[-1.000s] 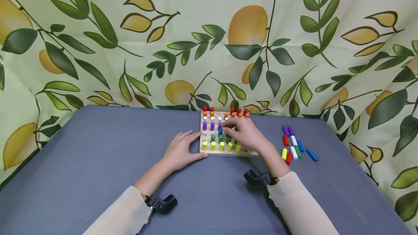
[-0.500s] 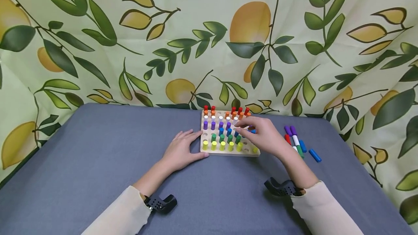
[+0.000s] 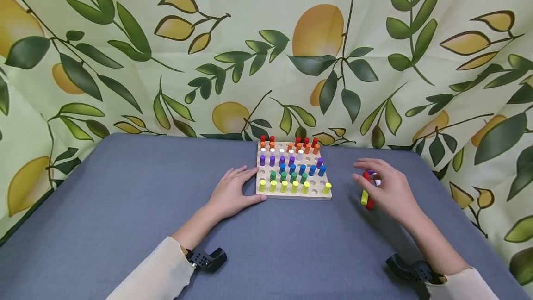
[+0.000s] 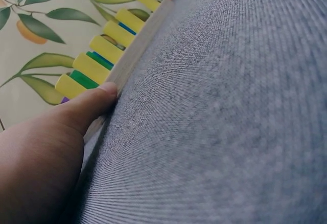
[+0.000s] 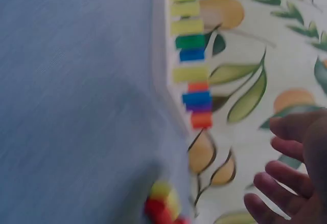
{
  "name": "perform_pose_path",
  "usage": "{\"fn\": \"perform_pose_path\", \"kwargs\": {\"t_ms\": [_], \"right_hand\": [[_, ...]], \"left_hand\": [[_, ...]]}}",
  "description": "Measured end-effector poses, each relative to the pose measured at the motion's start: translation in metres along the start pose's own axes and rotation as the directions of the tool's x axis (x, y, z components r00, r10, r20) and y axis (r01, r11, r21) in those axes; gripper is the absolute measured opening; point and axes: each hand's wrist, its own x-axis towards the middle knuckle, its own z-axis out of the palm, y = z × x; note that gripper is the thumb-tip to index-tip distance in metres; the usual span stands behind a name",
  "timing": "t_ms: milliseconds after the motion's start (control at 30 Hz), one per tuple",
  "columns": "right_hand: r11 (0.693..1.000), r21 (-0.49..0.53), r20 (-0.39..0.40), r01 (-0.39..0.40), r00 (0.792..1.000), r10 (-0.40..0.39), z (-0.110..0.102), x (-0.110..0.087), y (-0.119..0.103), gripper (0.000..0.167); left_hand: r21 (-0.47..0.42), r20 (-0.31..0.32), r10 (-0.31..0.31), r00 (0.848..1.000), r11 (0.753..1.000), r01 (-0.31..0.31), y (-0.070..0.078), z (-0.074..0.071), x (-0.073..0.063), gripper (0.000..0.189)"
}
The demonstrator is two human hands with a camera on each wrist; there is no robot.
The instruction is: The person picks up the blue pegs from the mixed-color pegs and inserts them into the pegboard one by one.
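My left hand [image 3: 231, 193] lies against the left side of a wooden pegboard [image 3: 291, 196], fingertips at its edge. Its thumb touches the near left corner, as the left wrist view also shows. Rows of red, orange, white, purple, blue, green and yellow pegs [image 3: 283, 186] stand upright in the board, with some bare holes among them. Off to the right, my right hand [image 3: 387, 191] hovers over a small pile of loose pegs, its fingers loosely bent and nothing visible between them. A yellow peg [image 3: 364, 197] and a red peg [image 3: 369, 204] peek out; the hand hides most others.
Grey-blue cloth [image 3: 145, 207] covers the table. Behind it hangs a curtain [image 3: 250, 8] printed with leaves and fruit, close to the board's far edge. A strip of cloth separates the board from the loose pegs.
My right hand has left the pegboard and moved right to the loose pegs, uncovering the board's right side. The left hand has stayed in place at the board's edge.
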Motion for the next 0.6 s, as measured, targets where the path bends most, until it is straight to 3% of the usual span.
{"fn": "perform_pose_path", "kwargs": {"t_ms": [367, 600], "right_hand": [[0.968, -0.042, -0.035, -0.248, 0.969, 0.246, -0.011, -0.037, 0.067, 0.043], [0.968, -0.065, -0.107, -0.243, 0.966, 0.235, -0.006, -0.046, 0.088, 0.039]], "left_hand": [[-0.002, 0.005, 0.004, 1.000, 1.000, -0.004, 0.001, 0.001, 0.001, 0.082], [0.002, 0.005, 0.001, 1.000, 1.000, -0.001, 0.000, 0.002, 0.002, 0.082]]}}
